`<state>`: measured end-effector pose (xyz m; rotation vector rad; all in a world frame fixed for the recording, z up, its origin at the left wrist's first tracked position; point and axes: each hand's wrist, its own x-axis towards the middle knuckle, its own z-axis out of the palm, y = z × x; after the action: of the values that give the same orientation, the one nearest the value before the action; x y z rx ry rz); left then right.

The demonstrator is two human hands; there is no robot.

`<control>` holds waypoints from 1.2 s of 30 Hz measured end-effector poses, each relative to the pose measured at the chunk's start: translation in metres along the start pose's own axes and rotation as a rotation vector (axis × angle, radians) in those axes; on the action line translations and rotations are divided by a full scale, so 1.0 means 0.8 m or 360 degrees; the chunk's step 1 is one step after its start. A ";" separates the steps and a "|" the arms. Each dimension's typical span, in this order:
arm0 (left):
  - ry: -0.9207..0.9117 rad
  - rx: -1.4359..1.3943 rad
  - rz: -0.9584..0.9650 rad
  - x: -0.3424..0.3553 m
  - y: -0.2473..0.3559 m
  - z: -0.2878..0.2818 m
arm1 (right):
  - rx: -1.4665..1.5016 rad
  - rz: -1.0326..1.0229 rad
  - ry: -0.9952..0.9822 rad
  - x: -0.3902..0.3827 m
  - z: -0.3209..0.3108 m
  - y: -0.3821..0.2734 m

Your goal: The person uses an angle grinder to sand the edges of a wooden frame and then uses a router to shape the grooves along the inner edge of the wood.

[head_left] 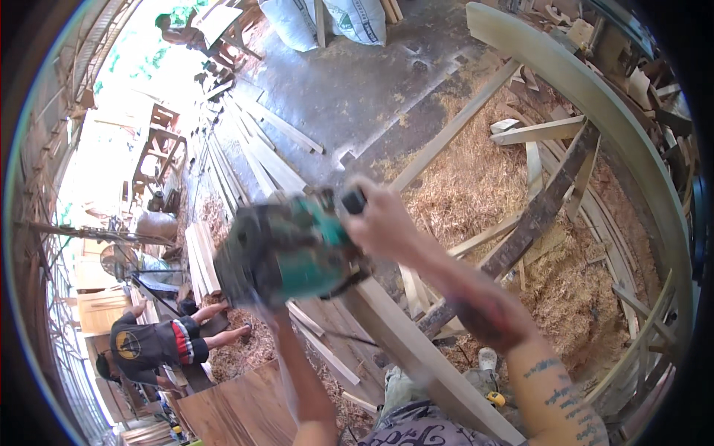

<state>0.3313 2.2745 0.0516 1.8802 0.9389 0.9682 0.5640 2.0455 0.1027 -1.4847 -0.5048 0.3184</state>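
"Head view: where's the green-and-black power tool (306,269)?"

"Mid-frame, blurred, overlapping the pale beam (416,349); I can't tell whether they touch."

"And the hands?"

"Right hand (381,223) closed around its black knob (353,201). Left hand (268,312) is mostly hidden at its near side; I can't tell its grip."

"Farther out?"

"Wood shavings (468,197) to the right, another person (149,346) at left."

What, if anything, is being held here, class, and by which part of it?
A green-and-black power tool: the right grip is closed around its black handle. The left grip is at the tool's near side; blur hides its exact hold.
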 end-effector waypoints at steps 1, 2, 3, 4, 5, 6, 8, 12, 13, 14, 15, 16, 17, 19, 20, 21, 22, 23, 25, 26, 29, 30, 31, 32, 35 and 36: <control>0.0008 0.0021 -0.0066 -0.015 0.001 -0.007 | 0.0032 -0.0042 0.0032 -0.022 -0.007 -0.006; 0.0011 0.0042 -0.0133 -0.032 -0.007 -0.012 | -0.0001 -0.0011 0.0055 -0.041 -0.019 -0.010; 0.0031 0.0099 -0.0176 -0.043 0.001 -0.025 | 0.0015 0.0024 0.0048 -0.060 -0.026 -0.022; 0.0035 0.0142 -0.0229 -0.056 -0.001 -0.033 | 0.0006 0.0041 0.0043 -0.077 -0.037 -0.026; 0.0044 0.0179 -0.0264 -0.064 -0.002 -0.040 | 0.0001 0.0058 0.0035 -0.089 -0.046 -0.029; 0.0025 0.0183 -0.0298 -0.073 -0.012 -0.038 | -0.0004 0.0074 0.0064 -0.100 -0.056 -0.030; 0.0021 0.0239 -0.0371 -0.089 -0.016 -0.042 | -0.0105 -0.0038 0.0039 -0.115 -0.064 -0.027; 0.0039 0.0323 -0.0440 -0.109 -0.016 -0.054 | -0.0050 -0.0077 0.0028 -0.116 -0.067 -0.020; 0.0045 0.0336 -0.0454 -0.112 -0.018 -0.057 | -0.0049 -0.0082 0.0028 -0.116 -0.065 -0.018; 0.0058 0.0338 -0.0472 -0.118 -0.022 -0.064 | -0.0050 -0.0087 0.0028 -0.117 -0.064 -0.016; 0.0054 0.0348 -0.0489 -0.120 -0.023 -0.063 | -0.0051 -0.0080 0.0031 -0.116 -0.065 -0.016; 0.0054 0.0352 -0.0499 -0.120 -0.024 -0.062 | -0.0061 -0.0085 0.0031 -0.116 -0.067 -0.016; 0.0048 0.0364 -0.0490 -0.118 -0.022 -0.060 | -0.0066 -0.0093 0.0023 -0.115 -0.066 -0.018; 0.0044 0.0377 -0.0498 -0.118 -0.020 -0.061 | -0.0069 -0.0096 0.0022 -0.115 -0.066 -0.017; 0.0043 0.0378 -0.0510 -0.120 -0.020 -0.063 | -0.0077 -0.0106 0.0024 -0.116 -0.065 -0.016; 0.0040 0.0380 -0.0512 -0.122 -0.021 -0.064 | -0.0078 -0.0101 0.0017 -0.116 -0.064 -0.016; 0.0037 0.0380 -0.0518 -0.123 -0.021 -0.064 | -0.0075 -0.0087 0.0001 -0.116 -0.064 -0.016; 0.0042 0.0387 -0.0523 -0.125 -0.021 -0.065 | -0.0072 -0.0075 -0.0018 -0.116 -0.064 -0.016; 0.0034 0.0392 -0.0532 -0.127 -0.023 -0.066 | -0.0092 -0.0104 -0.0010 -0.114 -0.063 -0.015; 0.0035 0.0386 -0.0532 -0.129 -0.023 -0.067 | -0.0111 -0.0143 -0.0002 -0.113 -0.062 -0.015; 0.0037 0.0388 -0.0544 -0.134 -0.023 -0.070 | -0.0057 -0.0048 -0.0036 -0.113 -0.060 -0.016; 0.0040 0.0390 -0.0556 -0.137 -0.025 -0.075 | -0.0057 -0.0048 -0.0046 -0.113 -0.059 -0.014; 0.0038 0.0382 -0.0554 -0.139 -0.025 -0.075 | -0.0045 -0.0061 -0.0029 -0.113 -0.059 -0.013; 0.0040 0.0385 -0.0558 -0.140 -0.026 -0.077 | -0.0032 -0.0072 -0.0020 -0.113 -0.056 -0.012; 0.0045 0.0376 -0.0555 -0.139 -0.026 -0.073 | -0.0038 -0.0057 0.0000 -0.113 -0.051 -0.009; 0.0048 0.0370 -0.0551 -0.140 -0.024 -0.075 | -0.0038 -0.0061 -0.0013 -0.112 -0.050 -0.009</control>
<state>0.2267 2.2050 0.0269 1.8097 1.3909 0.7035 0.5070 1.9656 0.0981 -1.4955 -0.5446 0.2890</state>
